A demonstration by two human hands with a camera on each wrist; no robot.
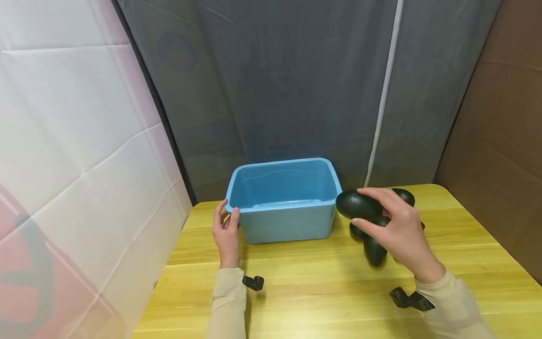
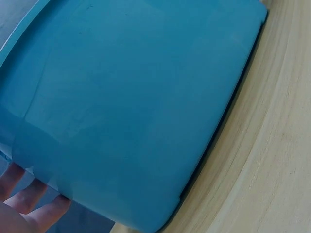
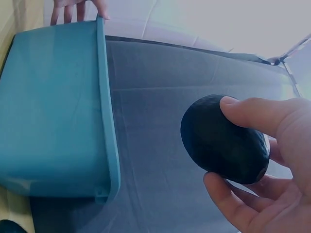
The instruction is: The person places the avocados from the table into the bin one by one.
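A blue plastic bin (image 1: 283,207) stands on the yellow wooden table (image 1: 322,292), its inside bare where I can see it. My left hand (image 1: 226,230) holds the bin's left front corner, thumb on the rim. My right hand (image 1: 394,226) grips a dark green avocado (image 1: 357,205) just right of the bin's rim, lifted off the table. Up close in the right wrist view, the avocado (image 3: 223,141) sits between my thumb and fingers beside the bin (image 3: 53,111). The bin wall (image 2: 126,107) fills the left wrist view, with my fingers (image 2: 29,204) at its lower left.
More dark avocados (image 1: 374,249) lie on the table under and behind my right hand, another one (image 1: 404,195) further back. A dark grey curtain (image 1: 296,84) hangs behind the table, a white sheet (image 1: 72,141) to the left, and a brown panel (image 1: 504,127) to the right.
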